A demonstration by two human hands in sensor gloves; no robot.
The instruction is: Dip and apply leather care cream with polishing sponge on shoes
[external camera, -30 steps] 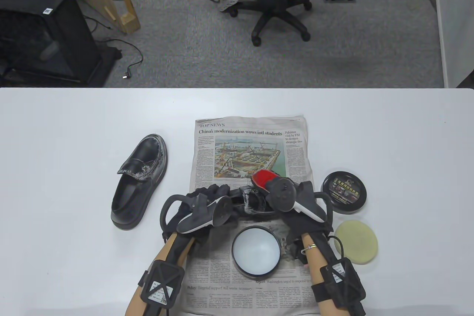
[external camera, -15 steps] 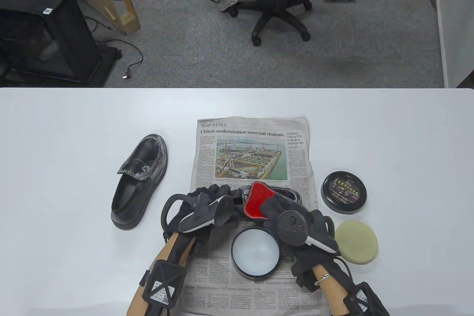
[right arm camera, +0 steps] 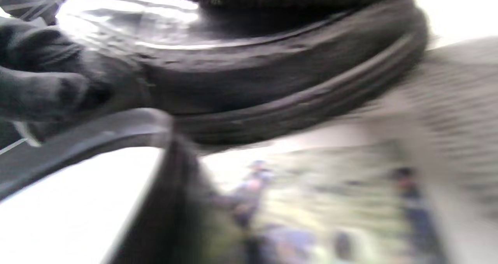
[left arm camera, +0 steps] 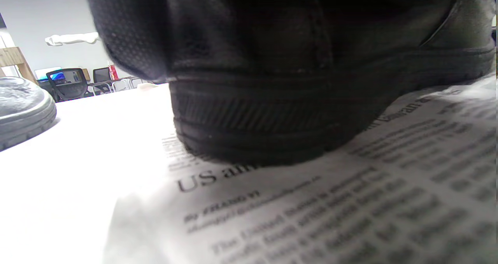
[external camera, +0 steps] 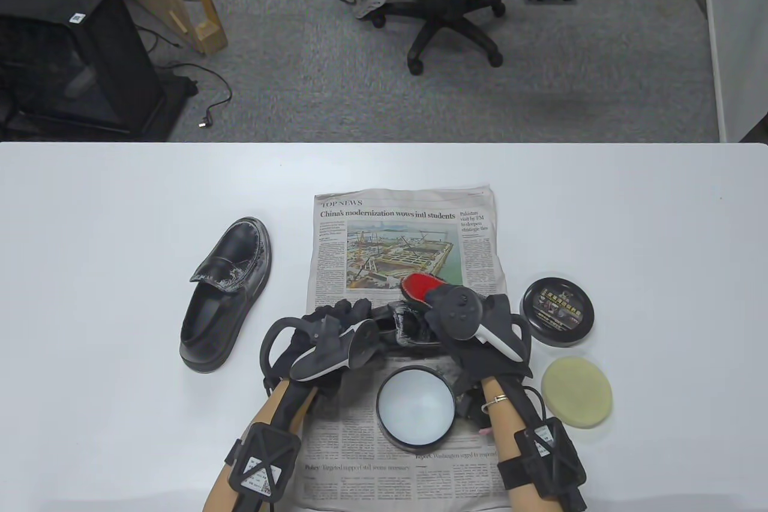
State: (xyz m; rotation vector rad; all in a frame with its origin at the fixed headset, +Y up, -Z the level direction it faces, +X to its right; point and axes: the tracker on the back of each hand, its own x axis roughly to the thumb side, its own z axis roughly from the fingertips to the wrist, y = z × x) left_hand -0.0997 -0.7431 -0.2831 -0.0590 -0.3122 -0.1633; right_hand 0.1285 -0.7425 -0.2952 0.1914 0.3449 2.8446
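Note:
A black loafer (external camera: 408, 329) lies on the newspaper (external camera: 408, 236), mostly covered by both hands. My left hand (external camera: 342, 314) grips its near-left end. My right hand (external camera: 441, 302) holds a red polishing sponge (external camera: 420, 286) pressed on the shoe's far right part. The open cream tin (external camera: 415, 407) sits just in front of the shoe, between my forearms. In the left wrist view the shoe's ribbed sole (left arm camera: 272, 116) rests on the newsprint. In the blurred right wrist view the shoe's glossy upper and sole (right arm camera: 272, 85) fill the frame.
A second black loafer (external camera: 228, 290) streaked with cream lies left of the newspaper. The tin's black lid (external camera: 558, 311) and a round yellow pad (external camera: 577, 392) lie on the table (external camera: 120, 206) at the right. Beyond the far edge stands an office chair (external camera: 450, 8).
My right hand pulled back toward me with the red sponge, then moved forward again to the shoe's far right. The newspaper shifted slightly. My left hand has stayed on the shoe.

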